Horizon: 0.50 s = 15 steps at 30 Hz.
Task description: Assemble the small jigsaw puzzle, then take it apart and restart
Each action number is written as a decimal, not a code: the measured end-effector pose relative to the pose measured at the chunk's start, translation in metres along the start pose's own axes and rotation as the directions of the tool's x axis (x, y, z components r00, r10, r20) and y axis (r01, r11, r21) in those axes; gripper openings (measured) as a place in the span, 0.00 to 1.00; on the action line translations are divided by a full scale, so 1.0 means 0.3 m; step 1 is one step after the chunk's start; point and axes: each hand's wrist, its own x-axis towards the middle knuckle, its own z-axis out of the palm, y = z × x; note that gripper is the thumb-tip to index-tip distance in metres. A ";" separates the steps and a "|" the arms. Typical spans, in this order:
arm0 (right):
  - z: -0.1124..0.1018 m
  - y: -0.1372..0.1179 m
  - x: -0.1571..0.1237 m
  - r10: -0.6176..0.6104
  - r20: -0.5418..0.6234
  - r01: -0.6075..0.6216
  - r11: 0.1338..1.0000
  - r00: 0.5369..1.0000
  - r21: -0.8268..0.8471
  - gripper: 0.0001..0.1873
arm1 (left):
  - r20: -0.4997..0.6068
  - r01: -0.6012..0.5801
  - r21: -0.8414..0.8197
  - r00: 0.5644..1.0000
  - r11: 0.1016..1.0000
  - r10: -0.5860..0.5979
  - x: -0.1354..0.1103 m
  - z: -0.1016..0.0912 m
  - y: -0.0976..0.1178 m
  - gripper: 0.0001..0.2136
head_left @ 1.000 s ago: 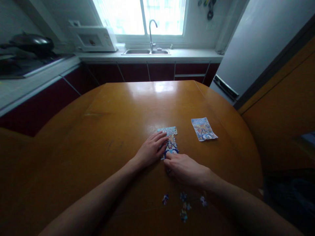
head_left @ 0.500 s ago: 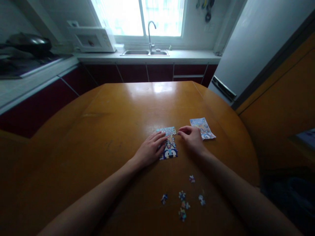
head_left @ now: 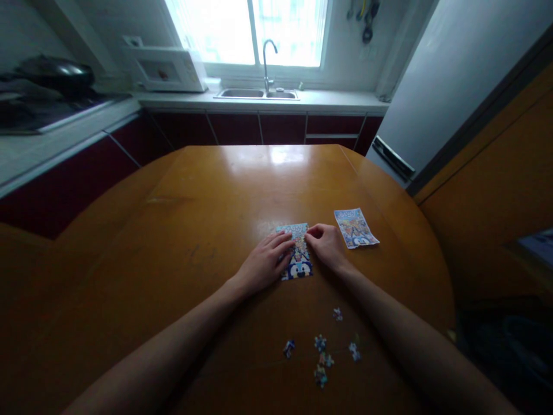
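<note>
A partly assembled jigsaw puzzle (head_left: 299,268), with a blue cartoon dog's face at its near end, lies on the wooden table. My left hand (head_left: 268,257) rests flat over its left side, fingers stretched out and covering part of the picture. At the puzzle's upper right edge, my right hand (head_left: 325,243) has thumb and index finger pinched together on a puzzle piece, mostly hidden by the fingertips. Just right of that hand lies a creased picture sheet (head_left: 356,228) with a similar design.
Several loose puzzle pieces (head_left: 320,343) are scattered on the table (head_left: 242,190) nearer to me, between my forearms. Beyond the table's far edge stands a counter with a sink (head_left: 242,93). A fridge (head_left: 436,86) is at the right, a pan (head_left: 56,72) at the left.
My right hand has moved left, from just off the puzzle to its upper right edge, uncovering more of the picture sheet. My left hand stays in place on the puzzle.
</note>
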 end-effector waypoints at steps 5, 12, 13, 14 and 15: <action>-0.003 -0.011 -0.002 -0.003 -0.002 0.003 0.995 1.000 -0.097 0.05 | -0.014 -0.003 -0.018 1.000 1.000 0.003 0.004 -0.006 0.007 0.16; -0.004 -0.021 -0.008 -0.026 0.008 0.027 0.978 1.000 -0.206 0.06 | -0.013 0.000 -0.028 1.000 1.000 0.000 0.003 -0.004 0.004 0.16; -0.004 -0.022 -0.009 -0.029 0.008 0.030 0.976 1.000 -0.214 0.07 | -0.017 -0.001 -0.032 1.000 0.999 0.000 0.003 -0.004 0.004 0.16; -0.003 -0.022 -0.009 -0.032 0.010 0.033 0.975 0.999 -0.221 0.07 | -0.018 -0.002 -0.035 1.000 0.999 0.001 0.003 -0.004 0.005 0.16; -0.002 -0.023 -0.010 -0.034 0.009 0.035 0.973 0.999 -0.229 0.07 | -0.019 -0.003 -0.035 1.000 0.999 0.002 0.003 -0.004 0.005 0.16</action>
